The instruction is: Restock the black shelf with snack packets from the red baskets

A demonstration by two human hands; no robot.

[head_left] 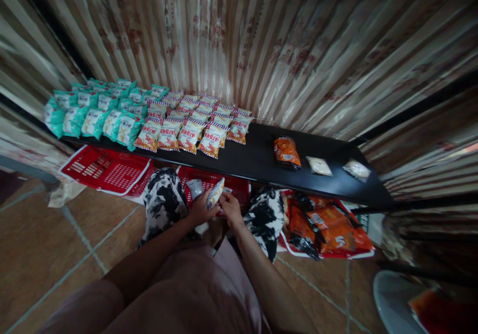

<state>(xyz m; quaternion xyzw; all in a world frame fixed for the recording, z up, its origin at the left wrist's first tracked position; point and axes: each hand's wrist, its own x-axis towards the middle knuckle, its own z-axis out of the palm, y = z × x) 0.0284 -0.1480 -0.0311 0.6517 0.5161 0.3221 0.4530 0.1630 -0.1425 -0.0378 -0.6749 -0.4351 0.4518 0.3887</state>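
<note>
Both my hands are down between my knees over a red basket (239, 187) on the floor. My left hand (199, 208) is closed around a small snack packet (215, 193) with a silvery back. Close beside it, my right hand (230, 208) has its fingers pinched at the packet's lower edge. Another silvery packet (194, 188) lies in the basket just left of the held one. On the black shelf (257, 162) above are rows of teal packets (95, 115) at the left and orange-and-white packets (190, 125) in the middle.
An orange packet (287, 151) and two pale packets (319, 166) lie apart on the shelf's right part. A red basket (108, 169) sits on the floor at left, and another at right holds several orange packets (324, 224). Striped curtains hang behind. The floor is brown tile.
</note>
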